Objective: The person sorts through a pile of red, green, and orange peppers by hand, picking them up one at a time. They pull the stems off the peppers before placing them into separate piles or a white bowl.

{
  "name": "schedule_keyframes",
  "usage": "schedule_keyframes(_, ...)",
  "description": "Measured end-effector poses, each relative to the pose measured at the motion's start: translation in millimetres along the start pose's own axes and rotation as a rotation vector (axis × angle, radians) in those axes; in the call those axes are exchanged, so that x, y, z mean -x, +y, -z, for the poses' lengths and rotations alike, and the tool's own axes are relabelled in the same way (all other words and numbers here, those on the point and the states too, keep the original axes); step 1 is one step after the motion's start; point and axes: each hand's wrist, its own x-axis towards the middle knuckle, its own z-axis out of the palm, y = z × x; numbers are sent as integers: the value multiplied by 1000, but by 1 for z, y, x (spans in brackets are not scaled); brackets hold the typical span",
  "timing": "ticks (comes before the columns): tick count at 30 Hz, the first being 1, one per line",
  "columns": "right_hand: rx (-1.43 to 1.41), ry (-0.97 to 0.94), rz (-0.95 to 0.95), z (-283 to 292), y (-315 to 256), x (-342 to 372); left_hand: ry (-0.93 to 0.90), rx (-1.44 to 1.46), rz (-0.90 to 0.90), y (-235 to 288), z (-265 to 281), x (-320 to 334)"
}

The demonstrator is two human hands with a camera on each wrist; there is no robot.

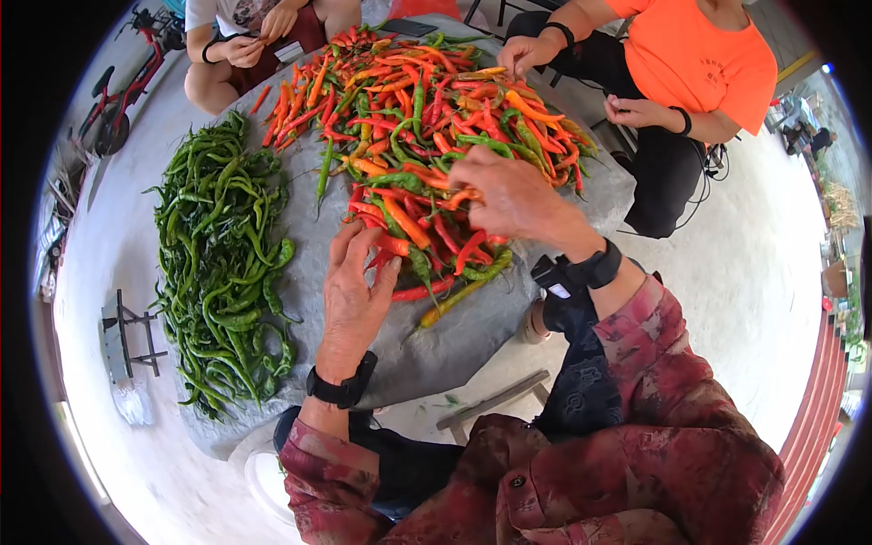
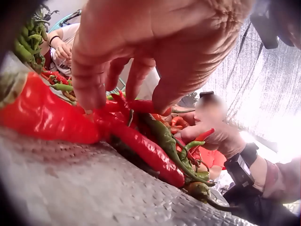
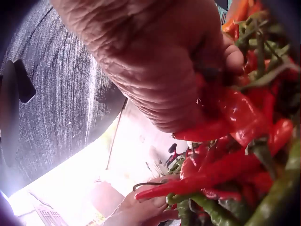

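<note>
A big heap of red, orange and some green chili peppers (image 1: 427,118) covers the grey sheet. At its near left edge the left hand (image 1: 350,291) bends its fingers and thumb about a red chili pepper (image 2: 141,106). Under that hand, more red chilies (image 2: 146,155) lie on the sheet. The right hand (image 1: 518,200) is over the heap's near right part, fingers curled down. In the right wrist view, a glossy red chili pepper (image 3: 211,129) shows at the curled fingers, which hide part of it.
A long pile of green chili peppers (image 1: 218,272) lies on the left of the grey sheet (image 1: 391,363). Two people sit across, one in an orange shirt (image 1: 695,68), their hands near the heap. A wooden stool (image 1: 495,400) stands below the near edge.
</note>
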Motion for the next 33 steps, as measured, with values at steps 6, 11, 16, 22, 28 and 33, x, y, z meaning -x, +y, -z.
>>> schedule_keyframes(6,-198,139,-4,20,34,13,60,-98,-95,4,-2,-4)
schedule_keyframes(11,-378,263,-175,35,38,18,102,-79,-119,6,-4,-5)
schedule_keyframes(16,-360,370,-78,23,35,12,96,-133,-179,10,-2,-6)
schedule_keyframes(22,175,560,288,14,21,-1,-41,-206,-273,11,-3,-5)
schedule_keyframes(28,20,360,280,-13,-4,-4,-65,-170,-246,15,-3,-5)
schedule_keyframes(33,222,52,92,-7,15,-5,-57,-162,-247,10,-5,-2)
